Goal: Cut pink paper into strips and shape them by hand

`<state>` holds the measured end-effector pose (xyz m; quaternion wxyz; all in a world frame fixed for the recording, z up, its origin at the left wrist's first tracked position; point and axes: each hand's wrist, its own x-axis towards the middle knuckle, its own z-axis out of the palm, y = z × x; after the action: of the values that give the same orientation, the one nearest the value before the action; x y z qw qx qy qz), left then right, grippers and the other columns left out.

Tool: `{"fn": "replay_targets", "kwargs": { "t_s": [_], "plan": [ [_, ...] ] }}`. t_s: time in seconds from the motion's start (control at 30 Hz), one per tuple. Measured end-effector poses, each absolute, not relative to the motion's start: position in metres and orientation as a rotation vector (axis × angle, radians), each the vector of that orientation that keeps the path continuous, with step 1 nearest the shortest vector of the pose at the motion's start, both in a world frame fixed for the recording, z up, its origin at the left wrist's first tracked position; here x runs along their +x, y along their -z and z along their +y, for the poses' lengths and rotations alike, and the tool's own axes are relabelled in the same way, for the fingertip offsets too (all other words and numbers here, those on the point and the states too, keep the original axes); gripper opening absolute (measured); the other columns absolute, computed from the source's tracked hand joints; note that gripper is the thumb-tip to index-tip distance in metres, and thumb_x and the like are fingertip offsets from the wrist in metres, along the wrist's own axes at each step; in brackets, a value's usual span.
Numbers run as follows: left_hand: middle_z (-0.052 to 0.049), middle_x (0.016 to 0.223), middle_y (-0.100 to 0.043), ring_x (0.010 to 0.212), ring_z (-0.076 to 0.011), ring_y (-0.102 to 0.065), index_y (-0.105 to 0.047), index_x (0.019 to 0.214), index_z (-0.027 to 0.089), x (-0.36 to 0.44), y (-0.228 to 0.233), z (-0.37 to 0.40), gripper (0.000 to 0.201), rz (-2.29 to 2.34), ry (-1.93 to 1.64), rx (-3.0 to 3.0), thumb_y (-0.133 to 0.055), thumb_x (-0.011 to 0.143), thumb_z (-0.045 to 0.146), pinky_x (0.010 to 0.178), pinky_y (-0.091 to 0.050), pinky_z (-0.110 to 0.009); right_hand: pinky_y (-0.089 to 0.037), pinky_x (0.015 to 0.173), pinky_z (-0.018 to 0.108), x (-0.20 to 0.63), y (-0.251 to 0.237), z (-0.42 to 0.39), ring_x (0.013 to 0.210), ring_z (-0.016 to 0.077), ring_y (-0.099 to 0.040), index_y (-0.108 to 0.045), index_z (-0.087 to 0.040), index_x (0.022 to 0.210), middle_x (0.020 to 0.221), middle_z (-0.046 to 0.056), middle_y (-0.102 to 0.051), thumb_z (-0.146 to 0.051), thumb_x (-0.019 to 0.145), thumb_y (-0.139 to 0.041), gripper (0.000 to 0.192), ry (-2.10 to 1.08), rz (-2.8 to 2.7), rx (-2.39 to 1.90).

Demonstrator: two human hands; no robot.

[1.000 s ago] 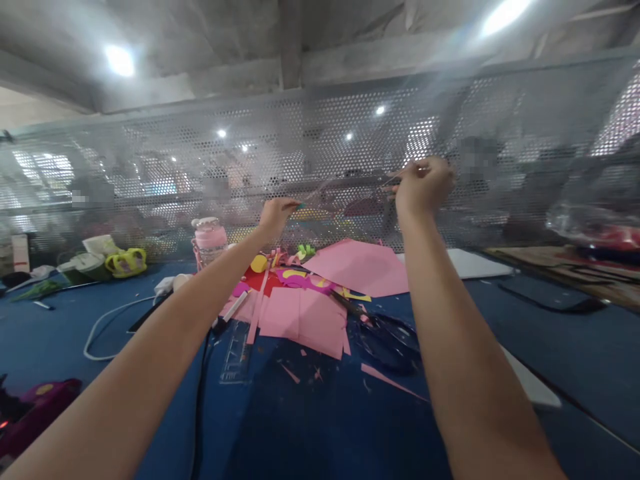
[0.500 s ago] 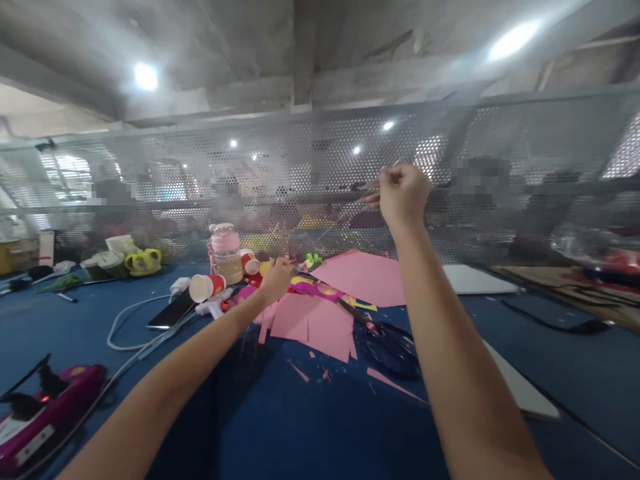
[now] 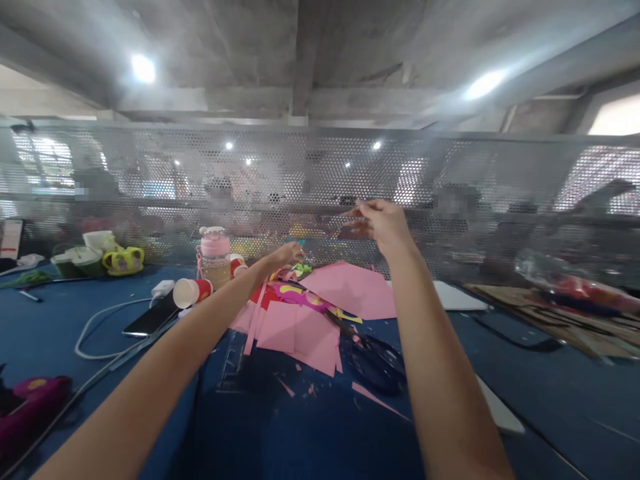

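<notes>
My left hand [image 3: 287, 254] reaches over the far side of the paper pile. Its fingers are bent together, and a small teal bit [image 3: 301, 243] shows at the tips; what they grip is too small to name. Higher up and to the right, my right hand [image 3: 384, 225] hangs in the air before the mesh panel. Thumb and forefinger are pinched, the other fingers stretched to the left; anything between them is too fine to make out. Below lie pink paper sheets [image 3: 315, 337], a larger pink sheet [image 3: 353, 290], a purple and yellow piece [image 3: 303, 297] and dark-handled scissors [image 3: 377, 363].
A pink-lidded bottle [image 3: 215, 257], a red paper cup [image 3: 193, 293], a phone [image 3: 153, 317] and a white cable [image 3: 90, 327] lie left. A purple power strip [image 3: 37, 407] sits at the left edge. A perforated metal panel [image 3: 310, 173] stands behind. Cardboard [image 3: 565, 320] lies right.
My right hand has come down and left; the thin pale strand seen by it earlier no longer shows. My left hand has risen slightly, the teal bit at its fingertips. The view has shifted.
</notes>
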<state>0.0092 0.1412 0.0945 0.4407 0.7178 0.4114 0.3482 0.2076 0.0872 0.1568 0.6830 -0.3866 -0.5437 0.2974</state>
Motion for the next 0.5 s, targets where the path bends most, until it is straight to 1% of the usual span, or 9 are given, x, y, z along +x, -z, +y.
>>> {"fn": "replay_targets", "kwargs": {
  "t_s": [0.07, 0.1, 0.13, 0.2, 0.27, 0.37, 0.43, 0.47, 0.5],
  "plan": [
    [-0.012, 0.096, -0.066, 0.083, -0.0193, -0.064, -0.055, 0.106, 0.011, -0.002, -0.091, 0.126, 0.040, 0.956, -0.755, 1.732, -0.038, 0.087, 0.041, 0.071, -0.050, -0.032, -0.046, 0.038, 0.015, 0.198, -0.152, 0.090, 0.042, 0.0075, -0.059, -0.050, -0.016, 0.065, 0.062, 0.001, -0.066, -0.013, 0.082, -0.051, 0.018, -0.751, -1.281, -0.925],
    [-0.014, 0.095, -0.067, 0.082, -0.0195, -0.064, -0.056, 0.105, 0.009, -0.010, -0.089, 0.118, 0.041, 0.827, -0.621, 1.658, -0.038, 0.087, 0.042, 0.072, -0.050, -0.032, -0.045, 0.038, 0.014, 0.192, -0.148, 0.092, 0.042, 0.0067, -0.059, -0.050, -0.016, 0.065, 0.063, 0.002, -0.066, -0.014, 0.083, -0.050, 0.018, -0.757, -1.327, -0.961],
    [-0.013, 0.091, -0.068, 0.076, -0.0181, -0.065, -0.058, 0.101, 0.008, -0.018, -0.086, 0.110, 0.038, 0.765, -0.557, 1.595, -0.042, 0.086, 0.040, 0.070, -0.051, -0.031, -0.045, 0.039, 0.013, 0.184, -0.145, 0.094, 0.043, 0.0062, -0.060, -0.049, -0.016, 0.066, 0.065, 0.002, -0.067, -0.015, 0.084, -0.049, 0.018, -0.747, -1.380, -1.002],
    [-0.010, 0.081, -0.070, 0.064, -0.0139, -0.065, -0.061, 0.094, 0.009, -0.034, -0.077, 0.095, 0.022, 0.749, -0.595, 1.528, -0.054, 0.081, 0.025, 0.065, -0.051, -0.027, -0.046, 0.041, 0.013, 0.167, -0.137, 0.097, 0.047, 0.0062, -0.061, -0.049, -0.016, 0.069, 0.070, 0.003, -0.068, -0.018, 0.086, -0.047, 0.018, -0.723, -1.514, -1.085],
    [-0.006, 0.073, -0.070, 0.059, -0.0123, -0.065, -0.063, 0.089, 0.009, -0.048, -0.065, 0.084, 0.015, 0.804, -0.634, 1.439, -0.060, 0.075, 0.013, 0.063, -0.051, -0.025, -0.046, 0.042, 0.015, 0.151, -0.130, 0.100, 0.048, 0.0077, -0.062, -0.050, -0.016, 0.070, 0.071, 0.003, -0.068, -0.022, 0.085, -0.050, 0.017, -0.732, -1.627, -1.145],
    [-0.004, 0.066, -0.068, 0.056, -0.0126, -0.065, -0.065, 0.083, 0.008, -0.064, -0.044, 0.073, 0.012, 0.868, -0.651, 1.335, -0.063, 0.071, 0.007, 0.060, -0.051, -0.024, -0.042, 0.038, 0.018, 0.139, -0.127, 0.096, 0.044, 0.0124, -0.061, -0.051, -0.015, 0.060, 0.057, 0.004, -0.063, -0.030, 0.074, -0.065, 0.024, -0.745, -1.711, -1.255],
    [-0.004, 0.064, -0.068, 0.056, -0.0118, -0.065, -0.066, 0.082, 0.009, -0.071, -0.032, 0.070, 0.012, 0.894, -0.670, 1.304, -0.063, 0.071, 0.007, 0.057, -0.051, -0.021, -0.038, 0.036, 0.020, 0.142, -0.133, 0.088, 0.043, 0.0149, -0.059, -0.049, -0.016, 0.053, 0.049, 0.004, -0.058, -0.035, 0.064, -0.072, 0.032, -0.638, -1.765, -1.384],
    [-0.003, 0.064, -0.068, 0.056, -0.0118, -0.065, -0.066, 0.081, 0.009, -0.074, -0.028, 0.069, 0.011, 0.901, -0.683, 1.291, -0.063, 0.070, 0.007, 0.056, -0.051, -0.020, -0.038, 0.037, 0.020, 0.147, -0.138, 0.082, 0.045, 0.0152, -0.059, -0.050, -0.016, 0.053, 0.049, 0.004, -0.058, -0.039, 0.064, -0.071, 0.034, -0.496, -1.822, -1.473],
    [-0.003, 0.064, -0.068, 0.056, -0.0114, -0.065, -0.066, 0.081, 0.010, -0.076, -0.025, 0.069, 0.011, 0.900, -0.701, 1.280, -0.063, 0.071, 0.007, 0.057, -0.051, -0.020, -0.038, 0.040, 0.021, 0.152, -0.142, 0.075, 0.049, 0.0156, -0.060, -0.051, -0.016, 0.056, 0.053, 0.005, -0.059, -0.043, 0.067, -0.068, 0.033, -0.344, -1.851, -1.523]
  ]
}}
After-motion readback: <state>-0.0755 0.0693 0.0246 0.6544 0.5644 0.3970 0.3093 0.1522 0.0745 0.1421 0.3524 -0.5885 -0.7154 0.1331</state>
